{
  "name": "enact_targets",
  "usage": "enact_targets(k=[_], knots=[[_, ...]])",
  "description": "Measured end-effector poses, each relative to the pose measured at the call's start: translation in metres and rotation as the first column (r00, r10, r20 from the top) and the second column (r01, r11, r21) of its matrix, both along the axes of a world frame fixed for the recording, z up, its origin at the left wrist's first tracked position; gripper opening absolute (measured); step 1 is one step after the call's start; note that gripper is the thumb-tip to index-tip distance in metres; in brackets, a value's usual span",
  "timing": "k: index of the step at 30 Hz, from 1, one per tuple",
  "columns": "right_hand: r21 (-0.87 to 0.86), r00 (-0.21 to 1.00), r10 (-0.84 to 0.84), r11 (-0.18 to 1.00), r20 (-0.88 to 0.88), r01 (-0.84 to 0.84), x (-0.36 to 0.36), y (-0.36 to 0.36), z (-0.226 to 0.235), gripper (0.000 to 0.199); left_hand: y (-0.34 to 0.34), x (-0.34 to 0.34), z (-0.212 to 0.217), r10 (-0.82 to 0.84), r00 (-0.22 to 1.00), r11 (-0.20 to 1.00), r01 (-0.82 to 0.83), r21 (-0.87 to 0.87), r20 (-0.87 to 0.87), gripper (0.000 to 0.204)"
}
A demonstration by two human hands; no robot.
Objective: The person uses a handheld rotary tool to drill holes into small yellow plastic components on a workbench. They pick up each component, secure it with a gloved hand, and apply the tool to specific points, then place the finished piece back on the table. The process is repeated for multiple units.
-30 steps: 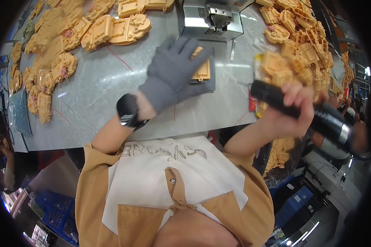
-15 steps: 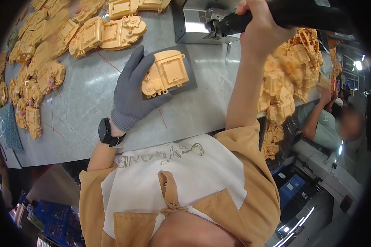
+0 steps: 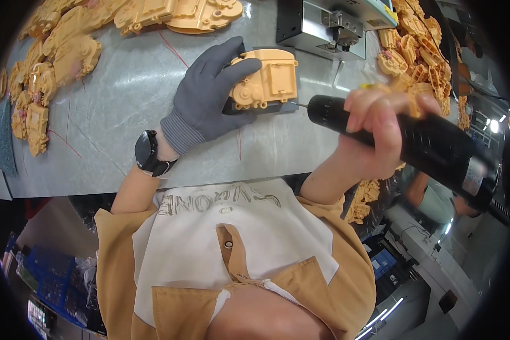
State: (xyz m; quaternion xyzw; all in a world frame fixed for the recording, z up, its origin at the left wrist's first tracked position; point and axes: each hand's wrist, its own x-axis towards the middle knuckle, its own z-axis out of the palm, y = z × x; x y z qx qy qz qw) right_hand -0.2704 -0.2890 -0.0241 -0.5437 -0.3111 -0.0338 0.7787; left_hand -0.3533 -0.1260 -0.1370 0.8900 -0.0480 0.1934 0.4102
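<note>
My left hand (image 3: 201, 96), in a grey glove, is closed on a yellow-orange plastic housing (image 3: 282, 79) with a raised rectangular frame and round bosses. The housing rests on a dark flat block (image 3: 283, 107) on the table. My bare right hand (image 3: 377, 124) is wrapped round a black electric screwdriver (image 3: 439, 147). Its thin bit points left, close to the housing's lower right corner; whether a screw sits on the tip is too small to tell.
A metal box-like device (image 3: 320, 34), apparently a screw feeder, stands beyond the housing. Heaps of similar housings lie at the left (image 3: 71, 56) and right (image 3: 416, 45) of the grey table (image 3: 124, 136). Thin red wires lie on it. Another person (image 3: 436, 198) is at the right.
My right hand has brought the screwdriver from the metal device down to beside the housing, its bit now pointing at it. My left thumb now lies over the housing.
</note>
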Motion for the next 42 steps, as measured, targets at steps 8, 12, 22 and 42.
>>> enact_targets(k=[8, 12, 22, 42], knots=[[-0.031, 0.999, -0.017, 0.999, -0.039, 0.016, -0.001, 0.011, -0.006, 0.05, 0.0, 0.0, -0.005, 0.034, 0.999, 0.998, -0.035, 0.059, 0.015, 0.084], [-0.047, 0.997, -0.018, 0.999, -0.069, 0.015, 0.0, 0.013, -0.008, 0.047, -0.001, 0.001, -0.005, 0.03, 0.999, 0.998, -0.031, 0.063, 0.011, 0.084], [-0.254, 0.998, 0.056, 0.966, 0.021, -0.049, 0.001, 0.017, -0.009, 0.035, -0.001, 0.0, -0.006, 0.044, 0.998, 0.999, -0.045, 0.027, 0.038, 0.081], [-0.068, 0.948, -0.296, 0.95, 0.115, 0.305, 0.114, 0.026, 0.002, 0.037, 0.005, 0.001, 0.008, -0.015, 1.0, 0.999, 0.014, 0.029, 0.024, 0.079]])
